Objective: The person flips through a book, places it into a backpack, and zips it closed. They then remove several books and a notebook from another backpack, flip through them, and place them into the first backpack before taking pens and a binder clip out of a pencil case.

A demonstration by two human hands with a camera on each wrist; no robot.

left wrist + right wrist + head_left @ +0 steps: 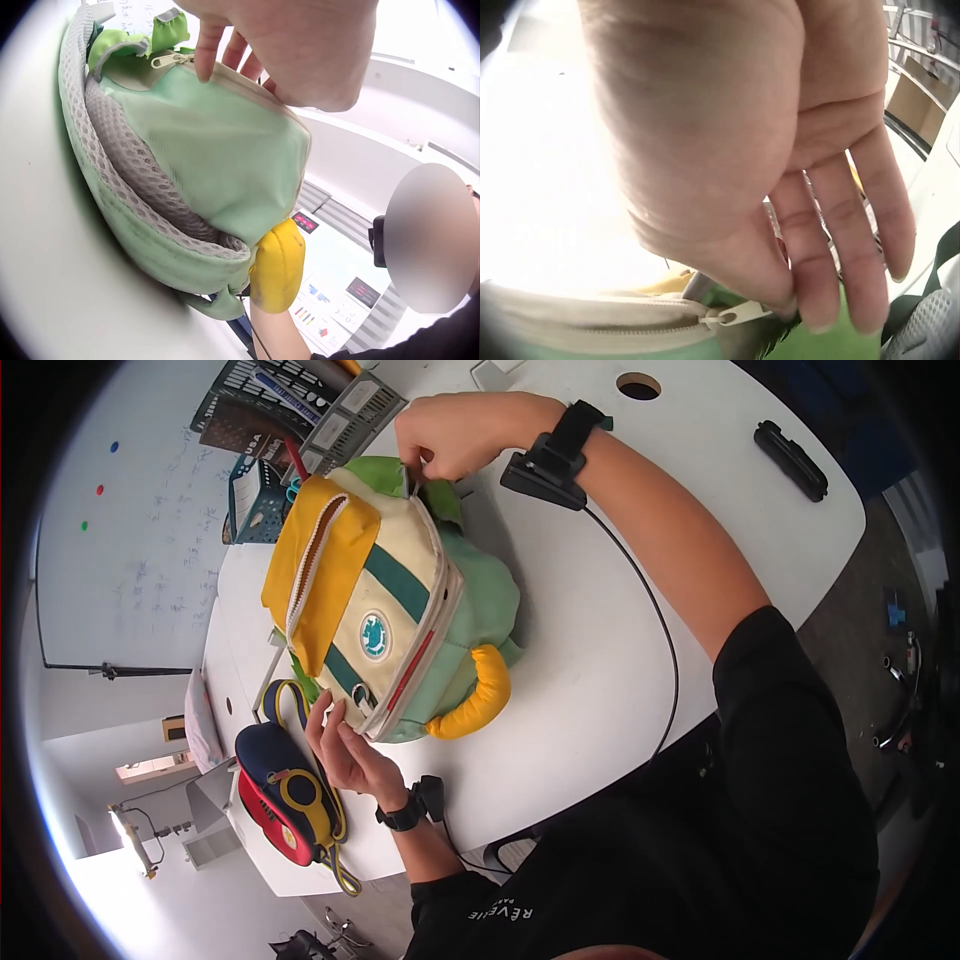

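Head view places the cream, yellow and mint-green fabric backpack on the white tabletop, with 2 teal bands, 1 round badge and a padded yellow handle. The right hand pinches an off-white zip pull; the left hand rests fairly straight fingers along the zipped edge. A navy-and-red oval pouch sits just beside it; open room stretches right toward the rounded table edge.

From the head view, a white table is bearing a backpack, with a navy-and-red bag lying at its seven o'clock and a black oblong object at two.
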